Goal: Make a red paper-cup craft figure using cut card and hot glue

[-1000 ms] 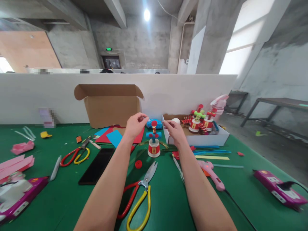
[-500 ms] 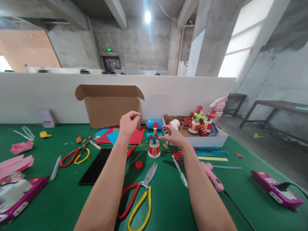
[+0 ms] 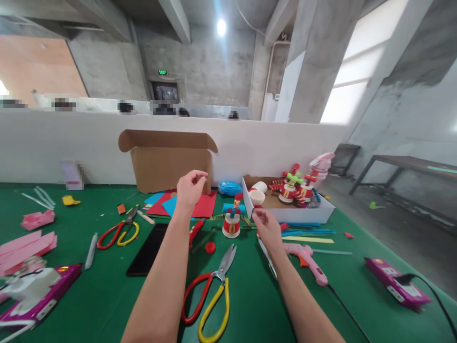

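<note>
A small paper-cup figure (image 3: 231, 222) with a red band, blue arms and a red disc on a coiled neck stands on the green table (image 3: 107, 290). My left hand (image 3: 190, 189) hovers above and to its left, fingers curled with thumb and fingertips pinched; nothing shows in them. My right hand (image 3: 267, 227) is low, just right of the figure, fingers loosely curled near the table, and I cannot make out anything in it. A red disc (image 3: 210, 247) lies in front of the figure.
Red-and-yellow scissors (image 3: 210, 290) lie between my arms, a second pair (image 3: 117, 232) at left beside a black phone (image 3: 148, 243). A pink glue gun (image 3: 306, 258), a white box (image 3: 323, 214) of finished figures, an open cardboard box (image 3: 169, 159), coloured paper (image 3: 200, 206) and purple power strips (image 3: 396, 284) surround them.
My right hand dropped from beside the figure's head to the table right of its base. My left hand drew back to the left. The view tilted slightly downward.
</note>
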`<action>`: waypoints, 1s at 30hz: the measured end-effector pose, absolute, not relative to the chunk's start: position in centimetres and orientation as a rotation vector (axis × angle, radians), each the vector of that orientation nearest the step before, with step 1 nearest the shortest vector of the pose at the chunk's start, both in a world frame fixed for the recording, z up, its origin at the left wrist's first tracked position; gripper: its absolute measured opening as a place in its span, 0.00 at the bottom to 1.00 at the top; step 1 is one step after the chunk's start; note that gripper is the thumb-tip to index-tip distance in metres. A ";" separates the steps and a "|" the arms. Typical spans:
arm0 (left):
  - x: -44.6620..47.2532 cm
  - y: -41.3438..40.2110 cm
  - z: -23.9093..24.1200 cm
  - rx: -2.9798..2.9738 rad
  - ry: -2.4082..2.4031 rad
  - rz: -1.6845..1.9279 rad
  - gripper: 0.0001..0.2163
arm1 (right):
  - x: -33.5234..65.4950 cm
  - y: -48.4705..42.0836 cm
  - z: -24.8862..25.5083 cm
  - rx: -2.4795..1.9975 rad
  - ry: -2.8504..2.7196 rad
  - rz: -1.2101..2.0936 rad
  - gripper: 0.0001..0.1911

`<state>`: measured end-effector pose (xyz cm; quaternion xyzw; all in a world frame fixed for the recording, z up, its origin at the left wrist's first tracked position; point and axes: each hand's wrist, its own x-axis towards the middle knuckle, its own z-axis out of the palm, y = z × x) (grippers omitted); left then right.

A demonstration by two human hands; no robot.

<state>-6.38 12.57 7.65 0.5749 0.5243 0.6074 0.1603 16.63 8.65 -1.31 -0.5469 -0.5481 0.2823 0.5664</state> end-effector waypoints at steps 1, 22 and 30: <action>-6.5 12.4 7.7 1.651 1.513 1.734 0.10 | 16.8 7.6 -1.7 -1.294 -1.279 0.655 0.20; -6.0 8.7 -0.8 1.807 1.968 1.368 0.11 | 15.7 1.0 -5.5 -1.303 -2.024 0.371 0.23; -5.8 8.7 -1.8 2.076 2.116 1.198 0.13 | 15.7 1.9 -5.8 -1.321 -1.981 0.327 0.23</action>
